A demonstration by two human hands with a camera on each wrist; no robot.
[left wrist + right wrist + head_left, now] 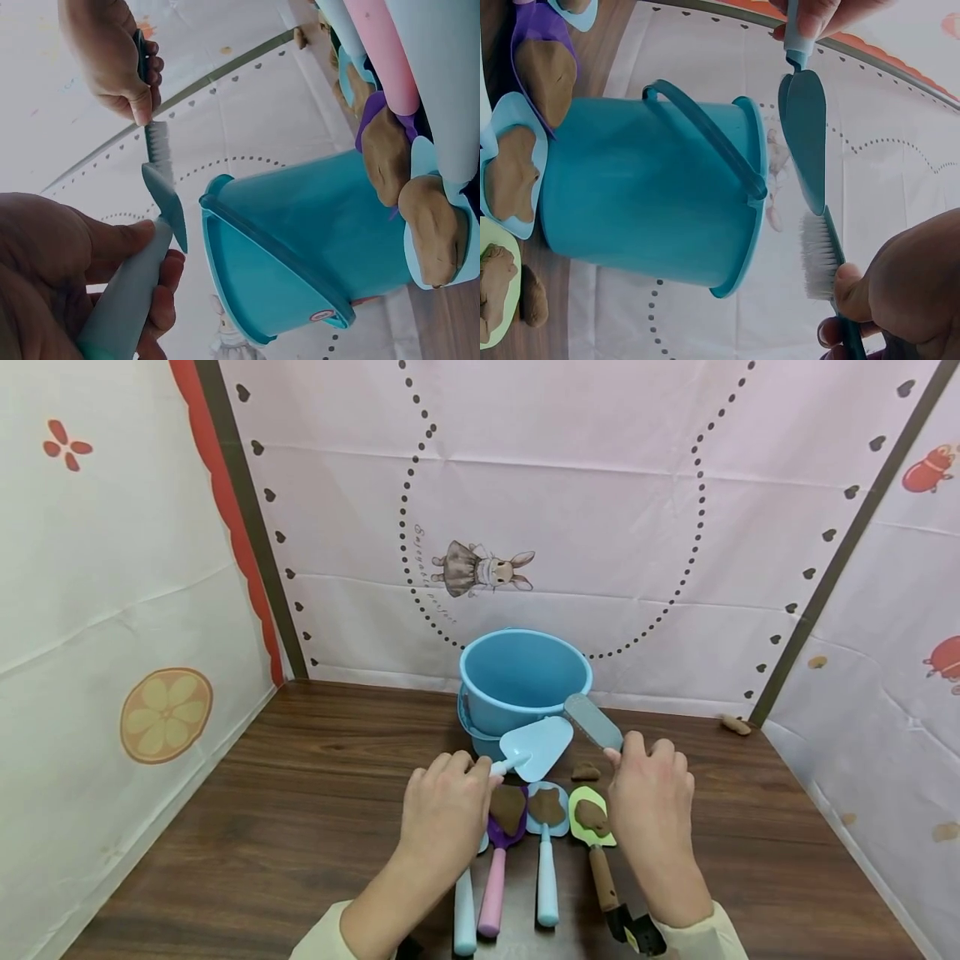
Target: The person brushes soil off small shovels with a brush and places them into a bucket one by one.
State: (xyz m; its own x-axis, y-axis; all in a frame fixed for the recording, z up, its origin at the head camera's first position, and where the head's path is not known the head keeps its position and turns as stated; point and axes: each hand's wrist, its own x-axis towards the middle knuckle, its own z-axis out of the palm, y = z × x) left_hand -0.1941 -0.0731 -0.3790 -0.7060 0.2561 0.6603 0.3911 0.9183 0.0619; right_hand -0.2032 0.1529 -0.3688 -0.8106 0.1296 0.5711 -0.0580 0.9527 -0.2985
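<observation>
My left hand (pixel 447 810) grips the handle of a light blue trowel (pixel 542 746), its blade held up in front of the blue bucket (pixel 491 697). With my right hand (pixel 651 814) I hold a brush (pixel 594 722), dark-handled with white bristles (pixel 819 255). The brush's end is close to the trowel's tip in the right wrist view; whether they touch I cannot tell. Below the hands lie a purple trowel (pixel 498 852), a light blue trowel (pixel 547 868) and a green trowel (pixel 596 852), each with a brown lump on its blade. Another light blue handle (pixel 465 914) lies partly behind my left arm.
A loose brown lump (pixel 585 772) lies beside the bucket, and another lump (pixel 737 724) is at the table's back right corner. Patterned cloth walls (pixel 360 635) enclose the wooden table (pixel 285 793). A small black object (pixel 637 935) is near my right wrist.
</observation>
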